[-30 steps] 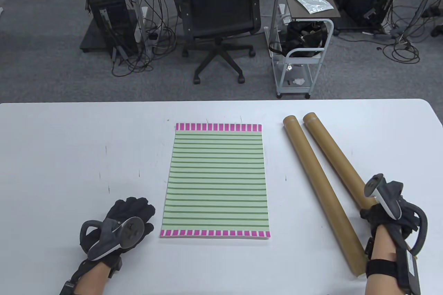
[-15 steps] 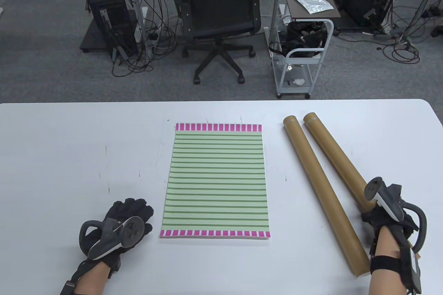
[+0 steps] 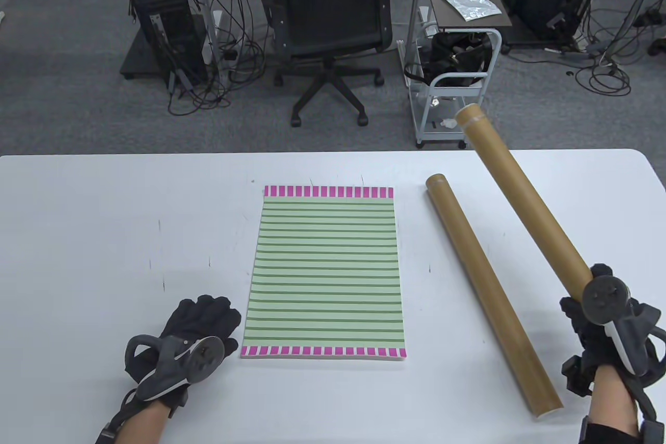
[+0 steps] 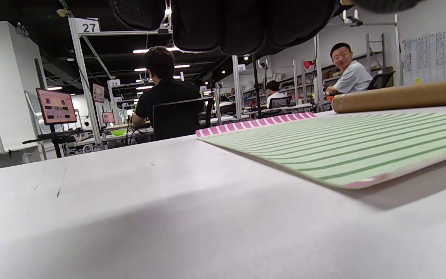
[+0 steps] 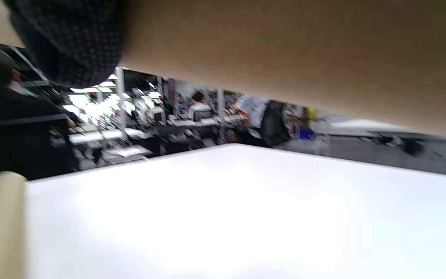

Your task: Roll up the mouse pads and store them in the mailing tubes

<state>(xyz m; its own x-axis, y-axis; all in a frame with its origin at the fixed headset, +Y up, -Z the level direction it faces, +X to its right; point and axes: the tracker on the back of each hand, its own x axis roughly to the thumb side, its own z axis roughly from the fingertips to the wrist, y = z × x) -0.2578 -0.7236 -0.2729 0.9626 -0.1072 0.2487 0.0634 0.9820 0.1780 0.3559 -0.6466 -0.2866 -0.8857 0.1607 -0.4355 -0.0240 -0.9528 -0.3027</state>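
Observation:
A green-striped mouse pad (image 3: 327, 271) with pink-checked ends lies flat mid-table; it also shows in the left wrist view (image 4: 354, 143). My right hand (image 3: 598, 316) grips a brown mailing tube (image 3: 520, 199) at its near end and holds it raised, its far end tilted up over the table's back edge. It fills the top of the right wrist view (image 5: 285, 50). A second brown tube (image 3: 489, 293) lies on the table right of the pad. My left hand (image 3: 200, 321) rests on the table by the pad's near-left corner, holding nothing.
The white table (image 3: 104, 236) carries only the pad and tube. Behind it stand an office chair (image 3: 328, 22), a small white cart (image 3: 452, 79) and computer towers with cables on the floor.
My right hand has lifted the right-hand tube off the table and tilted its far end up. My left hand has shifted slightly toward the pad's corner. The pad and other tube have not moved.

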